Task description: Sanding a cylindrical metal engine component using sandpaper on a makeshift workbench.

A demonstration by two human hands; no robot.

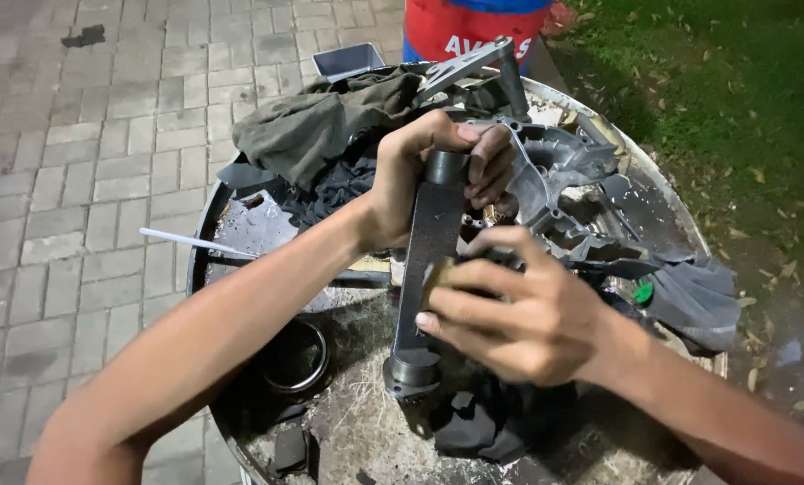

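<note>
Left hand [420, 171] is clamped round the top of a grey metal arm [429, 260], right hand [518, 314] pinching a small pad [438, 274] against it, over a drum [599, 431].

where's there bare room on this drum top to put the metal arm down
Barest patch: the drum top near edge, between the round hole and the black rag. A smaller patch lies by the white stick. The far side is crowded: green cloth, engine casing, grey cloth.
</note>
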